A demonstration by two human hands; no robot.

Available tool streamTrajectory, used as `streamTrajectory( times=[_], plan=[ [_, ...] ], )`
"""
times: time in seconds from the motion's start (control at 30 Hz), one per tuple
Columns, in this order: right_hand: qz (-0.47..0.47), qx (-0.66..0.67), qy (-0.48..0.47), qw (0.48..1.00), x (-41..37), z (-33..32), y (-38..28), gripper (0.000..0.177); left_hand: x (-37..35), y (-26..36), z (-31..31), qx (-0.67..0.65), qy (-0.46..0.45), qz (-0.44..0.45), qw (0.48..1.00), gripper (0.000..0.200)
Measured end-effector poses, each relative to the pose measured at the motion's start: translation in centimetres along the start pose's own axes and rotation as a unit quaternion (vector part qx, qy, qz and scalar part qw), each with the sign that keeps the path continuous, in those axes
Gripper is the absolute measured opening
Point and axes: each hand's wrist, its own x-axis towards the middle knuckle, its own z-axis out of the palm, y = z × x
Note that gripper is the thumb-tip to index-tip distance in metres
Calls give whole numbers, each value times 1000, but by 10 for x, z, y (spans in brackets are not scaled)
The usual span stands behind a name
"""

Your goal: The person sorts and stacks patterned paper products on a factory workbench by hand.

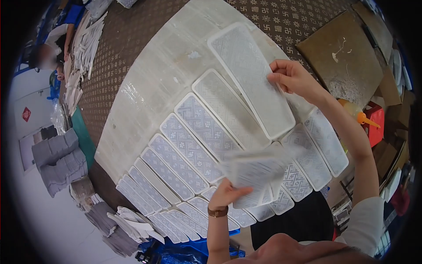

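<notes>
Panel (pixel 249 79), long, round-cornered, pale-rimmed, faintly patterned

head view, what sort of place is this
Probably a workshop: long, pale patterned panels with rounded corners lie in rows on a broad whitish surface, and thin grey sheets sit stacked at left.

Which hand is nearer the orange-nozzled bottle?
Right: the right hand, gripping a pale panel, is up-left of the bottle in view; the left hand, holding blurred panels, is farther, lower left.
</notes>
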Motion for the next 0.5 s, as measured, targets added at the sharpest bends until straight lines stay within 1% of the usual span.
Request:
streamTrajectory(
  times=[0.03, 0.07, 0.1, 0.13, 0.17, 0.27, 0.3, 0.4, 0.5],
  plan=[
    [0, 8, 21, 1000, 1, -2, -1, 8, 1, 1, 6, 104, -90, -49, 989, 64],
    [1, 8, 21, 1000, 3, -3, 1, 8, 8, 3, 16, 103, -90, -50, 989, 64],
    [5, 2, 19, 1000, 6, -2, 6, 8, 20, 7, 28, 113, -162, 27, 980, 71],
    [8, -4, 18, 1000, 8, -1, 12, 7, 30, 10, 38, 123, -233, 103, 959, 78],
    [12, -9, 16, 1000, 10, 0, 16, 7, 35, 12, 44, 122, -233, 102, 959, 78],
    [21, -14, 11, 1000, 8, -2, 26, 7, 45, 13, 56, 87, -259, 73, 959, 92],
    [25, -17, 8, 1000, 7, -3, 28, 6, 48, 14, 58, 85, -259, 72, 959, 92],
    [37, -23, 4, 999, 2, -1, 30, 7, 57, 18, 61, 149, -254, 92, 951, 101],
    [37, -26, 1, 999, 2, 1, 31, 7, 62, 18, 62, 137, -242, 86, 957, 101]
  ],
)
